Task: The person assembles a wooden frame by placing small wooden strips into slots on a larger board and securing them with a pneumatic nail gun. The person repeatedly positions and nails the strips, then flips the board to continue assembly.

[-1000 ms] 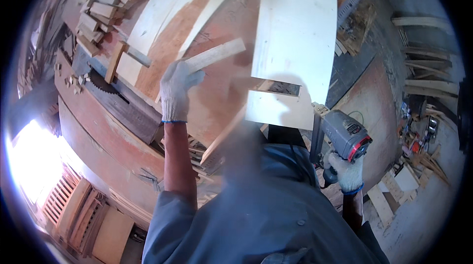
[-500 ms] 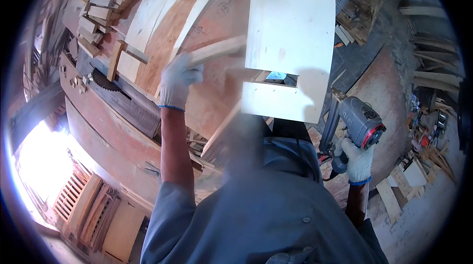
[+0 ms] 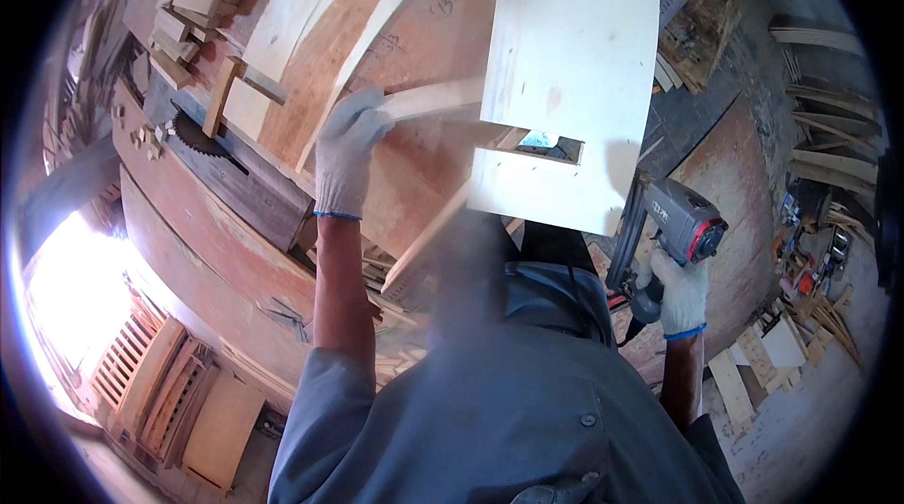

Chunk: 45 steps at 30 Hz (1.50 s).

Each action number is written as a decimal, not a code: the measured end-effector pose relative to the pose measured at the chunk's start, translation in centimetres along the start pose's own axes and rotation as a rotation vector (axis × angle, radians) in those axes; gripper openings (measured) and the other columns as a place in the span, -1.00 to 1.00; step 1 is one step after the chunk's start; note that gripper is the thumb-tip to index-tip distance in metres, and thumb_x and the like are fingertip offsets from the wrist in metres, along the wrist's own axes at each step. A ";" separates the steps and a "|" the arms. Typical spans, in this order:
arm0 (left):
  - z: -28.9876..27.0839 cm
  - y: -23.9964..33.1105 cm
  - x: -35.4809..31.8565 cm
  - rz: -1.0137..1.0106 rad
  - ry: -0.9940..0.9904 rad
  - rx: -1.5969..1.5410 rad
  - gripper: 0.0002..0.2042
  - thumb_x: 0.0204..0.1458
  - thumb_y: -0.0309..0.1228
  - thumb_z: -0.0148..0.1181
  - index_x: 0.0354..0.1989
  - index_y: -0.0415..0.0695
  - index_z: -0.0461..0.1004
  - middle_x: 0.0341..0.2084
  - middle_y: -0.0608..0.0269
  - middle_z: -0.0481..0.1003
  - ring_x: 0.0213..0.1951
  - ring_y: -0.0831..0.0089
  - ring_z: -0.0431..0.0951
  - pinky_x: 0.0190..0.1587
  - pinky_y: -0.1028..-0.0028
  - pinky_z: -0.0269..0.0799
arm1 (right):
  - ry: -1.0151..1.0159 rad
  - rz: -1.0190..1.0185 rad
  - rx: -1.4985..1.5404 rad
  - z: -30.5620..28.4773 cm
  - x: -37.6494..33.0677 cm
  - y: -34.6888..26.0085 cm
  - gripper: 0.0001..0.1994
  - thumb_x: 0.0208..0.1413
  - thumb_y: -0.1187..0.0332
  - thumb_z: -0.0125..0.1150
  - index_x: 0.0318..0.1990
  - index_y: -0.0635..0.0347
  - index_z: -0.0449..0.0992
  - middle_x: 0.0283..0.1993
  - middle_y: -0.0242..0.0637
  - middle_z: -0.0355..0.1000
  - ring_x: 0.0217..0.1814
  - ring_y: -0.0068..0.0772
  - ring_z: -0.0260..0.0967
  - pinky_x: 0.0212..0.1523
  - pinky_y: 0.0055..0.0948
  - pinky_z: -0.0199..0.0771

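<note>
Your left hand, in a white knit glove with blue trim (image 3: 350, 142), has its fingers wrapped round one end of a short pale wooden strip (image 3: 433, 99), and your right hand, gloved the same way (image 3: 682, 295), is gripping a gray nailer with a red ring (image 3: 689, 222).

Biggest thing in front of you is the reddish-brown worn worktop (image 3: 414, 175). Over it sits a long pale plywood panel with a slot cut near its close end (image 3: 576, 43), and off to the left a white sheet with a brown streak (image 3: 334, 52). The nailer is just beside the panel's lower right corner; can't tell if they touch, and I can't see your trigger finger. The strip sticks out toward the panel's left edge, with its far end blurred, so no idea whether it's making contact.

What I'd worry about: that close end looks like it overhangs, so leaning on it could tip or shift the panel. A nailer going off early near the edge could split the ply. Also, the dark toothed saw blade (image 3: 196, 139) is close to your left forearm, so a careless swing back might catch it.
</note>
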<state>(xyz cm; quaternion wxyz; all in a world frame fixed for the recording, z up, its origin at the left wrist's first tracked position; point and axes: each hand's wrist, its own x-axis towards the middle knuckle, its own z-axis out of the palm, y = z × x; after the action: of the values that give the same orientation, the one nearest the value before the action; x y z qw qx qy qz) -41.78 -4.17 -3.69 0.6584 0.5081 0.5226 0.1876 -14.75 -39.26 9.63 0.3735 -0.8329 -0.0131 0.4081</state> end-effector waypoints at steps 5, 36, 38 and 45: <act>1.9 0.4 0.0 -0.015 0.043 -0.092 -0.52 0.25 -0.49 0.22 0.33 -0.41 0.41 0.10 0.01 0.54 0.06 0.29 0.60 0.15 0.37 0.59 | -0.058 0.059 0.038 0.5 0.2 -0.2 -0.77 0.19 0.50 0.18 0.00 0.26 0.49 -0.49 -0.30 0.47 -0.49 -0.46 0.45 -0.37 -0.40 0.49; 2.1 1.0 3.2 -0.122 -0.195 -0.126 -0.53 0.17 -0.49 0.27 0.23 -0.50 0.49 0.06 -0.02 0.61 0.07 0.32 0.62 0.13 0.39 0.55 | -0.083 0.084 0.114 -0.2 0.6 -1.3 -0.85 0.12 0.49 0.27 -0.16 0.30 0.58 -0.44 -0.35 0.53 -0.41 -0.49 0.49 -0.35 -0.45 0.46; 3.9 1.5 2.8 -0.110 -0.208 -0.087 -0.54 0.17 -0.52 0.27 0.24 -0.48 0.49 0.04 0.00 0.62 0.04 0.36 0.62 0.11 0.41 0.57 | -0.099 0.094 0.113 -0.3 0.8 -1.4 -0.85 0.12 0.49 0.27 -0.15 0.30 0.58 -0.44 -0.34 0.53 -0.38 -0.50 0.49 -0.32 -0.45 0.47; 6.3 1.3 2.0 -0.008 -0.278 0.022 -0.56 0.21 -0.47 0.35 0.22 -0.43 0.52 0.14 0.01 0.57 0.07 0.37 0.63 0.10 0.39 0.63 | -0.123 0.083 0.069 0.2 1.0 -1.3 -0.71 0.19 0.45 0.19 0.05 0.30 0.48 -0.48 -0.32 0.47 -0.48 -0.45 0.45 -0.18 -0.34 0.59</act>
<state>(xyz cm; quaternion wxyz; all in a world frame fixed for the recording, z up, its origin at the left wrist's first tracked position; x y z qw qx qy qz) -35.16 -5.07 -3.95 0.7196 0.5343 0.4304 0.1073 -13.85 -37.90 9.70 0.3831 -0.7928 0.0125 0.4738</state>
